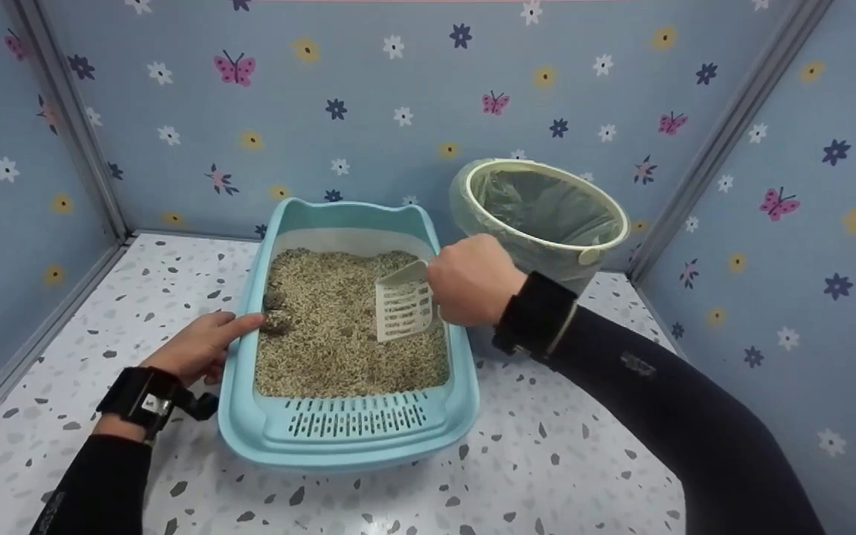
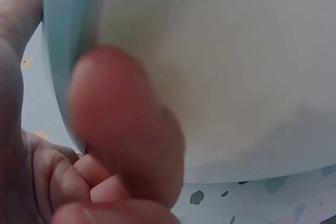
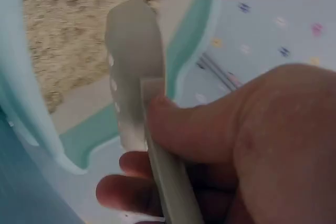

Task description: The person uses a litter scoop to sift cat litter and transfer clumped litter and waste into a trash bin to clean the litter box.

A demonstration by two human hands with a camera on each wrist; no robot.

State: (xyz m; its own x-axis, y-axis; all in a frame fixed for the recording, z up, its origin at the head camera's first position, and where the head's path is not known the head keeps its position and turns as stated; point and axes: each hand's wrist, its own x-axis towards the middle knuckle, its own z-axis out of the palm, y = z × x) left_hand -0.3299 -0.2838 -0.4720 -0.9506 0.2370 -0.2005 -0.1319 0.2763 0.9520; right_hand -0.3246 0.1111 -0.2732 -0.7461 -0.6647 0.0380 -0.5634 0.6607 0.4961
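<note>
A light blue litter box (image 1: 346, 447) filled with tan granular litter (image 1: 324, 360) stands on the speckled surface. My left hand (image 1: 201, 342) grips its left rim, thumb over the edge and fingers curled beneath, as the left wrist view also shows. Just inside that rim, by the thumb, lie dark clumps (image 1: 276, 321). In my right hand (image 1: 476, 281) is the handle of a cream slotted litter scoop (image 1: 381, 316), held above the right part of the litter. Litter shows through the slots. The right wrist view shows the thumb pressed along the handle of the scoop (image 3: 134, 51).
A cream bin (image 1: 625, 230) lined with a translucent green bag (image 1: 517, 197) stands behind the box at right, close beyond my right hand. Blue panels (image 1: 368, 44) with flowers and butterflies enclose the back and sides. Toward me, the box has a slotted ledge (image 1: 357, 425).
</note>
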